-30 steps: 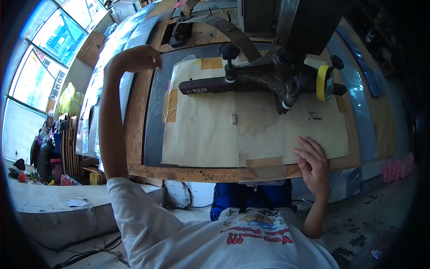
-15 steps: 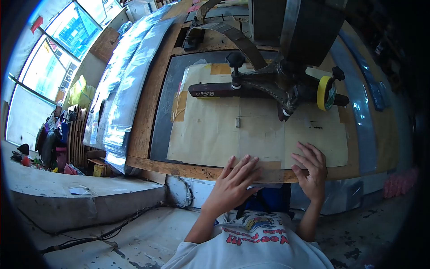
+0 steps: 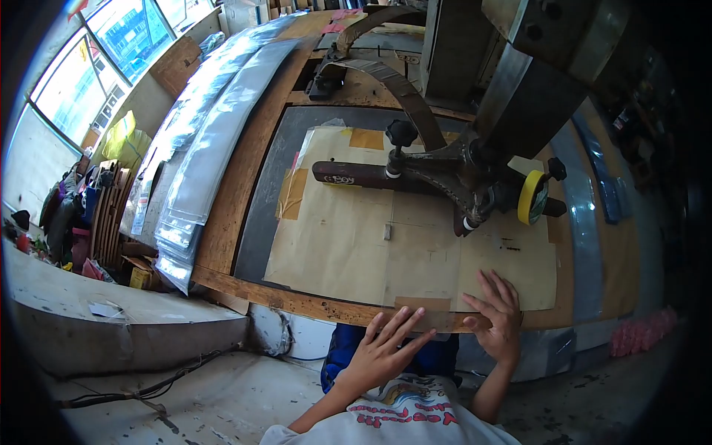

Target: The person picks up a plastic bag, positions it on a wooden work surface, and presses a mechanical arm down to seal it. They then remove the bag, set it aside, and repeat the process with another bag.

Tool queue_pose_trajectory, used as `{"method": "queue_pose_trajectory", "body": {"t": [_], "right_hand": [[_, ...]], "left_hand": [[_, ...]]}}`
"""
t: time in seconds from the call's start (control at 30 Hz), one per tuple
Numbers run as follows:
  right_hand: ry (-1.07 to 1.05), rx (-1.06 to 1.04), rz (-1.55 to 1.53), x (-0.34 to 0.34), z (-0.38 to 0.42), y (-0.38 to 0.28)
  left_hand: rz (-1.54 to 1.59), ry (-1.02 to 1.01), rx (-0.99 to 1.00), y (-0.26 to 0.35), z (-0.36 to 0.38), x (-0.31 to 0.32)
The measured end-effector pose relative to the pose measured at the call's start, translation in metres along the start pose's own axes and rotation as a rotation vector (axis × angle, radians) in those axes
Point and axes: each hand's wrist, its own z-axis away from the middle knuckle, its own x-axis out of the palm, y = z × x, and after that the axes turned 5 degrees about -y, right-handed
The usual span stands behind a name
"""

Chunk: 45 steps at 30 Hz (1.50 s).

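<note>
My left hand [image 3: 389, 348] lies palm down at the near edge of the worktable, fingers spread over a clear plastic sheet [image 3: 437, 320]. My right hand [image 3: 495, 319] rests at the sheet's right side, fingers stretched over the edge of the cream paper [image 3: 345, 245]. The clear sheet extends over the paper's middle, though its outline is faint. A small grey metal piece [image 3: 387, 232] sits on the paper. Beyond both hands, a heavy press head [image 3: 463, 167] with a dark bar [image 3: 348, 173] stands over the paper. Neither hand grasps anything visible.
Stacked clear plastic sheets [image 3: 200, 170] lie along the table's left side. A yellow tape roll [image 3: 531, 197] hangs on the press's right knob. The wooden table rim [image 3: 297, 299] runs in front of me. A pink bundle [image 3: 641, 331] sits at the lower right.
The camera view has shifted, so the table appears lower. My left hand has drawn slightly back toward the table's near edge. The press looks unchanged.
</note>
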Motion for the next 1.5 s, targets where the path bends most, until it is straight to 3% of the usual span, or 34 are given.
{"method": "queue_pose_trajectory", "body": {"t": [0.1,0.37,0.5,0.67,0.77,0.8,0.93,1.17,1.5], "right_hand": [[-0.010,-0.011,0.011,0.000,-0.003,0.002],[-0.016,-0.025,-0.017,0.001,0.002,0.005],[-0.005,-0.026,-0.013,0.001,0.002,0.003],[0.013,-0.031,-0.019,0.002,0.004,0.002],[0.029,-0.021,-0.058,0.003,0.006,0.002],[0.037,-0.020,-0.067,0.003,0.007,0.003],[0.068,-0.021,-0.100,0.004,0.007,0.003],[0.099,-0.016,-0.088,0.006,0.006,0.002],[0.103,-0.032,-0.081,0.007,0.016,0.000]], "left_hand": [[0.127,0.076,-0.033,0.005,0.000,0.006],[0.134,-0.006,-0.009,0.009,0.014,-0.003],[0.285,0.084,0.012,0.003,0.026,-0.004],[0.400,0.331,-0.117,-0.007,0.030,-0.018],[0.583,0.377,-0.502,-0.014,0.034,-0.011],[0.670,0.373,-0.595,-0.019,0.039,-0.006],[0.628,0.202,-0.578,-0.024,0.034,-0.015],[0.715,0.216,-0.537,-0.011,0.025,-0.015],[0.699,0.167,-0.640,-0.005,0.032,-0.015]]}}
